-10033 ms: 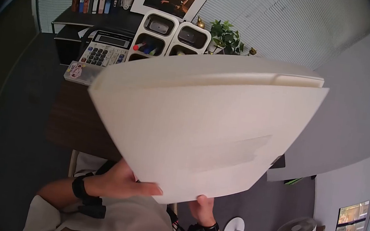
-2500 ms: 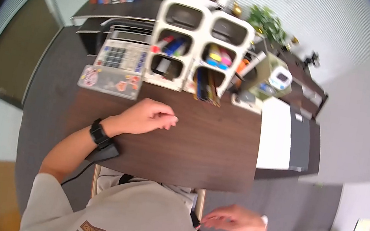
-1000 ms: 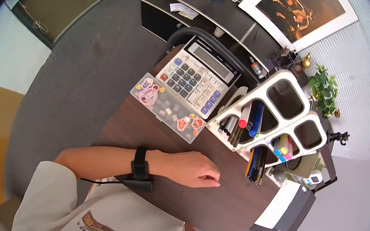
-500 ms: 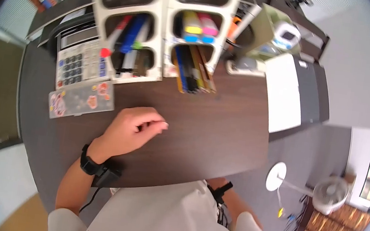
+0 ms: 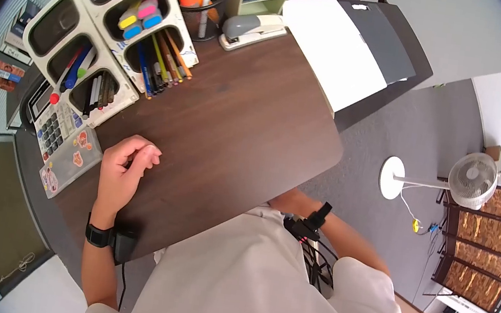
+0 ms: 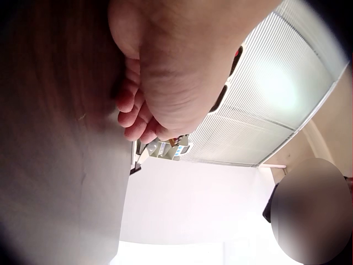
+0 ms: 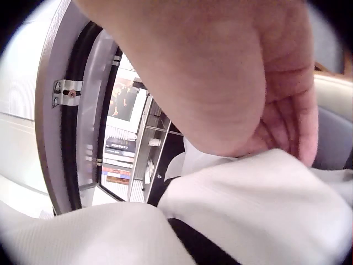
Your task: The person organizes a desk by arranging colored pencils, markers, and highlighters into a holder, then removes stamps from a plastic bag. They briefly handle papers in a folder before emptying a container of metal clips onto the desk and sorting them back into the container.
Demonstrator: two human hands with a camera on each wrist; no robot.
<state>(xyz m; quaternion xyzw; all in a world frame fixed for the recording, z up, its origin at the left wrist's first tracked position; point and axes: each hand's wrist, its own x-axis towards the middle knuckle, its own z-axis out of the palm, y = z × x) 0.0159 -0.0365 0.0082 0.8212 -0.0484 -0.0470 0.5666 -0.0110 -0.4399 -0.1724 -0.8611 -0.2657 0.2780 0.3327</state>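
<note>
My left hand (image 5: pixel 126 168) rests on the dark wooden desk (image 5: pixel 234 135), its fingers loosely curled around nothing. The left wrist view shows the same fingers low over the wood. Closest to it is a translucent case with stickers (image 5: pixel 72 163), beside the calculator (image 5: pixel 58 124). My right hand (image 7: pixel 231 83) is down at the lap, close by white cloth, with relaxed fingers and nothing visible in them. From the head, only its wrist end (image 5: pixel 293 202) shows; the fingers are hidden under the desk edge.
A white organizer (image 5: pixel 102 33) with markers and pencils stands at the back left. Behind the desk are a mesh pen cup (image 5: pixel 205 25), a grey stapler (image 5: pixel 252 30) and white sheets (image 5: pixel 335 53) beside a dark folder (image 5: pixel 382 40). A fan (image 5: pixel 472 180) stands at right.
The large white folder held in both hands ten seconds ago is out of the hands. The head view has swung right. My right hand has gone down under the desk edge; the left stays on the desk.
</note>
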